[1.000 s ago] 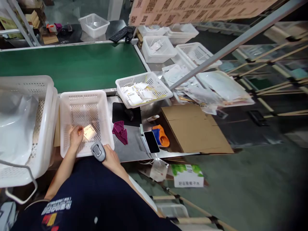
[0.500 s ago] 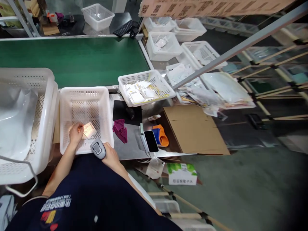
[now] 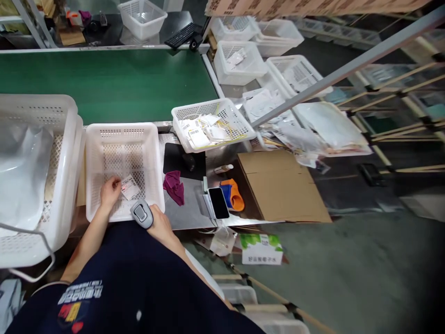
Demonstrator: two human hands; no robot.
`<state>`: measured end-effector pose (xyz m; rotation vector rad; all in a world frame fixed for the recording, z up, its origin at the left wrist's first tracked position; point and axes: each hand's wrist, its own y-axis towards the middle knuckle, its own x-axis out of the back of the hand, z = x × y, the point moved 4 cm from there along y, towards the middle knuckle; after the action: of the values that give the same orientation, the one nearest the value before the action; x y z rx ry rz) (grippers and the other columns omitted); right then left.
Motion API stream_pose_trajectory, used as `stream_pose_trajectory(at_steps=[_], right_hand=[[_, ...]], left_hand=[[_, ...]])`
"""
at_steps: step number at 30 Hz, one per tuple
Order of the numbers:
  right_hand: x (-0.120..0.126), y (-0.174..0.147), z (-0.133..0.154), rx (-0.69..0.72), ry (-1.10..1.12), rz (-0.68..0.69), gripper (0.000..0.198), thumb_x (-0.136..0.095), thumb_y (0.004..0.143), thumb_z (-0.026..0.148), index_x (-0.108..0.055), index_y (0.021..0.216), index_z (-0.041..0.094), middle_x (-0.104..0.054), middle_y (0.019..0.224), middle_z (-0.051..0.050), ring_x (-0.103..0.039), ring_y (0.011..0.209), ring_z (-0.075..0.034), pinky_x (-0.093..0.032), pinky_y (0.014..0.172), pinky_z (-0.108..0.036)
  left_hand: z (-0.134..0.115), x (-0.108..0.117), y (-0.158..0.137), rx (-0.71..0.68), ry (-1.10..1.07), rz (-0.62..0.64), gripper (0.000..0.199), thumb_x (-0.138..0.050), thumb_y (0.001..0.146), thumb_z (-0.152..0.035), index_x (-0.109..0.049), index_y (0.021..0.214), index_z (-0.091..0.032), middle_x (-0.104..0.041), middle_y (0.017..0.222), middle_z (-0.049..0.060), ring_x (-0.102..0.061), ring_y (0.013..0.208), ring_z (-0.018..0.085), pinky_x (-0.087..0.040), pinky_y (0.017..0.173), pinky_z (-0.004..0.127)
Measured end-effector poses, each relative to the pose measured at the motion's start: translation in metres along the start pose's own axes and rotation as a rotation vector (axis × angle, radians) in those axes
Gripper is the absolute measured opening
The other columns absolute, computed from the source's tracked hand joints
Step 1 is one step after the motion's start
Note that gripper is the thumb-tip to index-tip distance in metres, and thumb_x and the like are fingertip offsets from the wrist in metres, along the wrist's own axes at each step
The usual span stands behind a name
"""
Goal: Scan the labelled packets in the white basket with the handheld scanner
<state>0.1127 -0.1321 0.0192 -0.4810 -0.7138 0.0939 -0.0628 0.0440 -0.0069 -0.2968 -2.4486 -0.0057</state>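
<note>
My left hand (image 3: 110, 191) reaches into a white perforated plastic basket (image 3: 158, 174). Its closed fingers pinch the edge of a small white packet with a printed label (image 3: 130, 187). A small red glow shows on the packet's left part. Around a grey handheld barcode scanner (image 3: 142, 214) my right hand (image 3: 159, 221) is closed, at the basket's near right corner. The scanner's head points toward the packet, a short way off. The scanner's handle is mostly hidden.
Larger stacked baskets (image 3: 66, 185) stand on the left, a green conveyor belt (image 3: 114, 83) behind. To the right are a maroon cloth (image 3: 174, 187), a phone (image 3: 219, 203), an orange-and-blue roll (image 3: 232, 195), a basket of labelled packets (image 3: 177, 116) and a cardboard box (image 3: 283, 185). A metal pole slants across.
The bright orange light on the packet has faded to a small red glow, and its print shows more clearly. Both hands stay nearly in place; the view has shifted slightly.
</note>
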Motion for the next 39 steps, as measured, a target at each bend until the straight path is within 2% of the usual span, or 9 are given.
stream_pose_trajectory(at_steps=[15, 23, 39], right_hand=[[-0.009, 0.005, -0.011, 0.029, 0.053, -0.07, 0.026, -0.071, 0.081, 0.015, -0.056, 0.101, 0.02, -0.06, 0.106, -0.005, -0.062, 0.087, -0.022, -0.032, 0.07, -0.029], [-0.018, 0.007, -0.021, 0.047, 0.07, -0.146, 0.03, -0.072, 0.076, 0.013, -0.057, 0.1, 0.021, -0.061, 0.103, -0.004, -0.063, 0.088, -0.022, -0.032, 0.068, -0.029], [-0.016, 0.006, -0.018, 0.045, 0.067, -0.13, 0.028, -0.073, 0.078, 0.015, -0.058, 0.101, 0.021, -0.061, 0.104, -0.004, -0.063, 0.088, -0.021, -0.032, 0.068, -0.028]], left_hand=[[0.009, -0.004, 0.002, -0.001, 0.017, 0.027, 0.015, -0.057, 0.091, -0.027, -0.07, 0.097, -0.021, -0.078, 0.096, 0.007, -0.072, 0.089, 0.025, -0.052, 0.083, 0.034], [0.011, -0.005, 0.003, 0.001, 0.066, 0.061, 0.009, -0.059, 0.09, -0.021, -0.069, 0.092, -0.021, -0.078, 0.094, 0.007, -0.072, 0.09, 0.024, -0.052, 0.081, 0.033], [0.012, -0.006, 0.003, 0.013, 0.081, 0.065, 0.012, -0.059, 0.09, -0.018, -0.069, 0.094, -0.021, -0.078, 0.097, 0.006, -0.073, 0.091, 0.024, -0.053, 0.083, 0.035]])
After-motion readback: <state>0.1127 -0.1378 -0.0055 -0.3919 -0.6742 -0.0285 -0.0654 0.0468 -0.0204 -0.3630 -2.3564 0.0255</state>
